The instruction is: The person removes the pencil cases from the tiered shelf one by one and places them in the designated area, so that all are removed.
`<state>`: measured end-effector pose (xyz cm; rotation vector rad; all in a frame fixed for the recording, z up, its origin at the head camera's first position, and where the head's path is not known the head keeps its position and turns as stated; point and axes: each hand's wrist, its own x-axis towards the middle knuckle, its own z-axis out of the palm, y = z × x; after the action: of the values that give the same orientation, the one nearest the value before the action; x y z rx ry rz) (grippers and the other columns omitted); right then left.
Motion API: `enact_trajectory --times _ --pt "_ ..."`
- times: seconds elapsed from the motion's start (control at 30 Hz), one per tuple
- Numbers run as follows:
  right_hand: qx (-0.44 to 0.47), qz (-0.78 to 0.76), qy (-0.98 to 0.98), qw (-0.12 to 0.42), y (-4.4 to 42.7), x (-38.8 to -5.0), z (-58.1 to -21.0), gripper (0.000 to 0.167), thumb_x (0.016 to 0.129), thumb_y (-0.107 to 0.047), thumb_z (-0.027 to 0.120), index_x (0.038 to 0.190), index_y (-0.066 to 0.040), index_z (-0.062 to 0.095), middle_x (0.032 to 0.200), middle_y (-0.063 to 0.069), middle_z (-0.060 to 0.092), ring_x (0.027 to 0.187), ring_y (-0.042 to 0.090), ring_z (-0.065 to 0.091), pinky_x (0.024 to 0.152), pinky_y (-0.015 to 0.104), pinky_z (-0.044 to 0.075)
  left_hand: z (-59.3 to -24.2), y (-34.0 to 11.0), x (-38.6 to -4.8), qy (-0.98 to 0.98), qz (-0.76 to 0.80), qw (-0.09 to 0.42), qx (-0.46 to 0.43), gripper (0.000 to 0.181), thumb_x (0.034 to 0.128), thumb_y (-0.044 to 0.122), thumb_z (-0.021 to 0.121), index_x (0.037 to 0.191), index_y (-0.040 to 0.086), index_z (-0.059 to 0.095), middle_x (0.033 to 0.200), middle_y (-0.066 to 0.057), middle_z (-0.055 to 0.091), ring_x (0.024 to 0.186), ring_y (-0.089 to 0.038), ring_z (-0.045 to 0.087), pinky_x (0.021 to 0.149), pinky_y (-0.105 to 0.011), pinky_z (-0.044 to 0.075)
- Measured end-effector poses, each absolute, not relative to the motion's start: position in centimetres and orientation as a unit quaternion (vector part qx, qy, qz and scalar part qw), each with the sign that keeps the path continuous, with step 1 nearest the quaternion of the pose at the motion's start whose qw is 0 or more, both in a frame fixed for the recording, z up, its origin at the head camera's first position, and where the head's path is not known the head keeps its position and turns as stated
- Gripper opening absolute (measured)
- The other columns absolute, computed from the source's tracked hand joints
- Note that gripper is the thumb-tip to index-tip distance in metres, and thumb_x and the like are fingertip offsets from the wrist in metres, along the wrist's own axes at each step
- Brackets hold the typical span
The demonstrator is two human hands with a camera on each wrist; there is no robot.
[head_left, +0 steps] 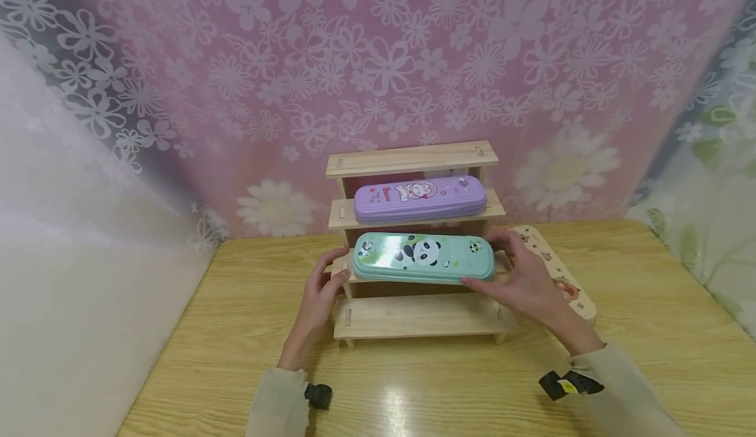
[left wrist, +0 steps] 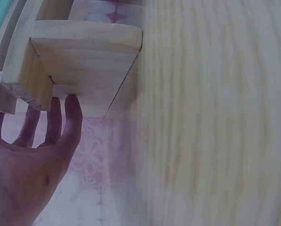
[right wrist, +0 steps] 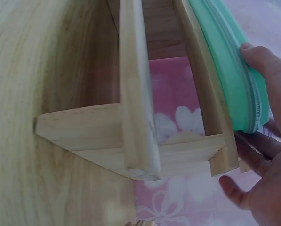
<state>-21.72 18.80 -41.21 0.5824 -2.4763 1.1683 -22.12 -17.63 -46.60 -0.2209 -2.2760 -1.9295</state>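
Where right hand [head_left: 524, 276] grips mint case [head_left: 425, 258], underside unclear

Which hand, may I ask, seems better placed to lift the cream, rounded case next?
Probably the right hand: it is nearer the cream, rounded case, though it holds the green, panda-printed case. The left hand is across the pale wooden rack.

Looking forward and down from the head, set back enough to take in the whole pale wooden tiered shelf [head_left: 413, 317]. Looking very near and tipped sideways from each wrist, past the bare left hand [left wrist: 34, 165] and bare right hand [right wrist: 272, 183] at opposite shelf ends. Shared between head and right wrist: the right end of the mint-green, round-cornered zipped case [right wrist: 234, 70].
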Motion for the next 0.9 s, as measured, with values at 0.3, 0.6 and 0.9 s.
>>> enact_trajectory --times 0.3,0.6,0.9 --pt "0.282 0.326 -0.862 0.266 19.2 -21.5 -41.7 0.085 0.057 -0.022 0.099 0.133 -0.006 0.063 0.113 0.009 0.065 0.101 0.016 0.053 0.091 0.04 0.035 -46.6 -17.6 -22.0 -0.758 -0.643 0.078 -0.073 0.038 0.1033 0.017 0.056 0.139 0.029 0.059 0.147 0.004 0.05 0.103 -0.022 0.063 0.087 -0.037 0.06" --pt "0.32 0.301 -0.848 0.295 20.8 -21.0 -42.4 0.087 0.049 -0.022 0.101 0.121 0.003 0.061 0.116 0.015 0.062 0.105 0.019 0.055 0.099 0.001 0.035 -46.6 -17.5 -22.0 -0.754 -0.647 0.078 -0.078 0.039 0.1029 0.015 0.056 0.141 0.024 0.058 0.147 -0.001 0.05 0.103 -0.021 0.063 0.086 -0.038 0.06" --pt "0.314 0.302 -0.831 0.345 23.3 -20.3 -43.1 0.088 0.079 -0.073 0.065 0.119 0.006 0.063 0.113 0.015 0.064 0.1 0.007 0.053 0.085 0.003 0.04 -46.9 -17.7 -22.2 -0.751 -0.65 0.08 -0.086 0.038 0.1038 0.015 0.056 0.141 0.024 0.058 0.15 -0.001 0.046 0.099 -0.026 0.061 0.084 -0.039 0.059"
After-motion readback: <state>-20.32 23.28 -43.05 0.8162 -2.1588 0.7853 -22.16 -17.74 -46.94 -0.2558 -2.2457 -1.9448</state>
